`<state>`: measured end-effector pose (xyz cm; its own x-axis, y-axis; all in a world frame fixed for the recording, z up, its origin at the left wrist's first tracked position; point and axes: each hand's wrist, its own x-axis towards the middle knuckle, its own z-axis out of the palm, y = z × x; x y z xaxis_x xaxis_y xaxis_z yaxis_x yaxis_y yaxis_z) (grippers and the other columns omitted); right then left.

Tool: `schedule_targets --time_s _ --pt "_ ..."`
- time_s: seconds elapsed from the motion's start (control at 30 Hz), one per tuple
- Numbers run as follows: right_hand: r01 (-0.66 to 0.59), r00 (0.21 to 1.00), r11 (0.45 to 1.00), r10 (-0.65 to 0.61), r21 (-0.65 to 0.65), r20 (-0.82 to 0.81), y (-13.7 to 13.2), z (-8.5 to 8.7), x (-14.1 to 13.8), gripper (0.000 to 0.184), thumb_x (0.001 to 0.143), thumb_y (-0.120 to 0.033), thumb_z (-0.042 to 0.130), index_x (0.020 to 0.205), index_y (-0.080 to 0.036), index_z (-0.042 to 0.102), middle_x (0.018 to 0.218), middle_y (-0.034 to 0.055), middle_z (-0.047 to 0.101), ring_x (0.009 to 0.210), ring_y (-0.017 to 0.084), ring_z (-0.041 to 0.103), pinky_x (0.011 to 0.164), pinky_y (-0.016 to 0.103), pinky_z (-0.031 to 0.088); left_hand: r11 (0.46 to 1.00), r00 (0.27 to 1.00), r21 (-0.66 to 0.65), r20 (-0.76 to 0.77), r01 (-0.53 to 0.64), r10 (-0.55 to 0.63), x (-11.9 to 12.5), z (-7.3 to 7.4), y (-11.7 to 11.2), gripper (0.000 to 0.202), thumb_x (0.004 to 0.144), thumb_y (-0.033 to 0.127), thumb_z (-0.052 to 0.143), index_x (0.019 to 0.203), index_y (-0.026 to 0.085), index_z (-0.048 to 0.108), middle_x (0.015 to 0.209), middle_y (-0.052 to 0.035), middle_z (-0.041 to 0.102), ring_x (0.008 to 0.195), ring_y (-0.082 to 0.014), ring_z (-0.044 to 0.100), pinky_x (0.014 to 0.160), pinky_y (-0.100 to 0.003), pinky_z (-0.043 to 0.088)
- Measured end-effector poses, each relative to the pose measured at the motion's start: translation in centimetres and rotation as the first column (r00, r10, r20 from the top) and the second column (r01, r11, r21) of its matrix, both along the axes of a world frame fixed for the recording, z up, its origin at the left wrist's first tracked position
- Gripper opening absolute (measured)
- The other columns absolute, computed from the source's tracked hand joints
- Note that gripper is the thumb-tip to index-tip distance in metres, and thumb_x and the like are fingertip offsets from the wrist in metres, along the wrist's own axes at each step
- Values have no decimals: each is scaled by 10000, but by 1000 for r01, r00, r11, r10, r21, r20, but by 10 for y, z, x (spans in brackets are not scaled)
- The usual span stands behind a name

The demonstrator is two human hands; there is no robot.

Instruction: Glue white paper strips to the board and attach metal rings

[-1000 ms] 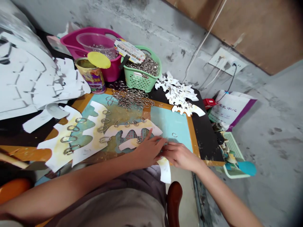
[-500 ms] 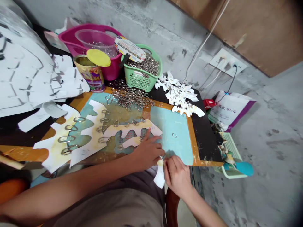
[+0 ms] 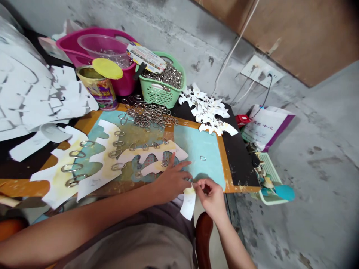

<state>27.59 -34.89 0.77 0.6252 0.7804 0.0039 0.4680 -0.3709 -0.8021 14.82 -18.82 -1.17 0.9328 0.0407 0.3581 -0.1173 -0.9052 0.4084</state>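
A curved white strip with a yellowish smear at its top hangs over the near table edge. My left hand pinches the strip's top end between thumb and forefinger, its other fingers spread over the table. By those fingertips is a small metal ring. My right hand has thumb and forefinger pinched at the strip's top right edge; what lies between them is too small to make out. Beyond my left hand, a toothed white piece bears several metal rings along its upper edge. Another ring lies alone on the blue sheet.
Larger toothed white pieces with rings lie left. Loose rings are heaped at the back, before a tin, a magenta basket and a green basket. Ringed white pieces are piled back right. A chair stands below.
The view has shifted slightly, moving the table leftward. My right fingers have opened out a little and curl differently at the strip's edge; my left hand keeps its place at the strip.
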Motion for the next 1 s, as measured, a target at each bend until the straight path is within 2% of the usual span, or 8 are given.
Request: schedule_targets --time_s 0.1,0.23,0.37,0.5,0.6,0.7,0.83,1.0 --pt "-7 999 997 3 -77 -46 4 -9 -4 225 837 -356 619 685 -191 593 578 -42 458 522 116 410 511 239 336 1000 1000 8 17 -13 13 -1 1 -1 209 869 110 655 971 280 720 1162 -7 701 1363 -323 440 1193 -679 123" --pt "37 996 991 -47 -131 -71 7 -11 -5 198 810 -346 598 682 -195 611 528 -59 431 479 107 374 493 237 307 1000 999 -6 34 7 -7 0 -2 -1 198 849 95 669 923 269 726 1254 5 678 1373 -316 439 1201 -673 91" --pt "49 998 981 -55 -186 -27 10 -6 -6 168 778 -310 584 654 -201 611 521 -53 489 473 109 410 497 231 320 999 1000 -35 24 13 -12 2 -3 -1 167 899 127 624 908 260 724 1236 12 697 1375 -291 448 1222 -637 34" --pt "95 994 973 -82 -208 72 12 -3 -13 113 725 -250 581 619 -213 589 515 -62 504 469 107 423 500 226 314 997 999 -74 -14 28 -29 4 -1 -1 173 934 129 554 897 224 694 1116 -4 738 1371 -266 459 1239 -585 67" --pt "137 980 976 -109 -166 167 10 -6 -20 112 723 -239 574 617 -214 552 521 -68 494 470 103 407 513 223 322 996 998 -82 -48 26 -30 5 2 1 152 925 127 551 895 214 673 1024 -4 751 1354 -280 474 1225 -601 99" --pt "191 957 976 -160 -109 244 6 -11 -26 126 754 -257 563 638 -215 536 543 -61 493 488 108 420 535 225 337 997 998 -75 -57 32 -37 5 2 2 142 917 136 568 869 221 673 1041 1 748 1357 -293 464 1217 -605 120" --pt "221 925 969 -174 -106 338 4 -17 -28 139 795 -264 546 664 -220 531 575 -42 534 491 123 465 541 243 338 999 999 -39 -25 28 -28 3 -1 2 172 915 149 599 999 256 706 1084 -6 743 1363 -283 450 1211 -609 148" --pt "172 945 984 -156 -32 289 -1 -12 -25 84 832 -259 567 761 -218 546 721 3 610 591 153 577 569 255 408 998 998 -6 -29 55 -55 2 1 3 191 865 154 677 978 296 738 1136 8 737 1371 -305 434 1202 -651 115"
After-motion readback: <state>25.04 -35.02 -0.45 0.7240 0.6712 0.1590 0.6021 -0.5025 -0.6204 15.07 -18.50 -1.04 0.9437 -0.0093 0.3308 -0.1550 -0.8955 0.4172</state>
